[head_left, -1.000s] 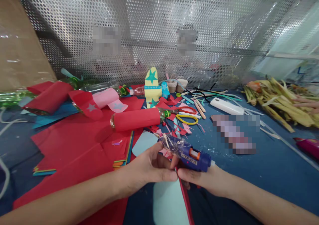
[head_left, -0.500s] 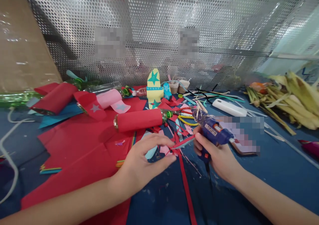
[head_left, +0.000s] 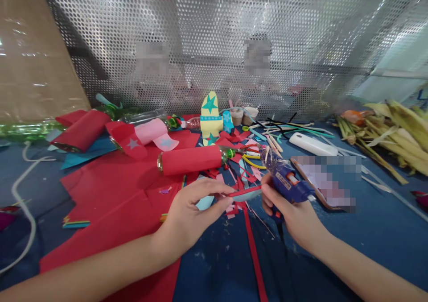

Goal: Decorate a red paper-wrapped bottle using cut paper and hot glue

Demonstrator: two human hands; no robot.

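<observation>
Between my two hands stretches a red and pale-blue paper piece (head_left: 246, 192). My left hand (head_left: 197, 208) pinches its left end between thumb and fingers. In my right hand (head_left: 287, 210) is a blue hot glue gun (head_left: 287, 179), its nozzle pointing away and up; the thumb and fingers also hold the right end of the paper piece. Just beyond my hands lies a bottle wrapped in red paper (head_left: 192, 160), on its side with its green-ringed neck to the right. A long red paper strip (head_left: 254, 253) runs down the table below the held piece.
Red paper sheets (head_left: 110, 199) cover the left. Wrapped bottles (head_left: 80, 131) and a yellow paper piece with stars (head_left: 210, 119) lie behind. To the right are a phone (head_left: 321, 186), a white glossy object (head_left: 313, 144), wires and dried husks (head_left: 384, 137). A perforated metal panel (head_left: 200, 34) closes the back.
My left thumb and fingers have closed onto the left end of the paper piece, which is now held straighter. The glue gun stays in my right hand; the view has shifted slightly.
</observation>
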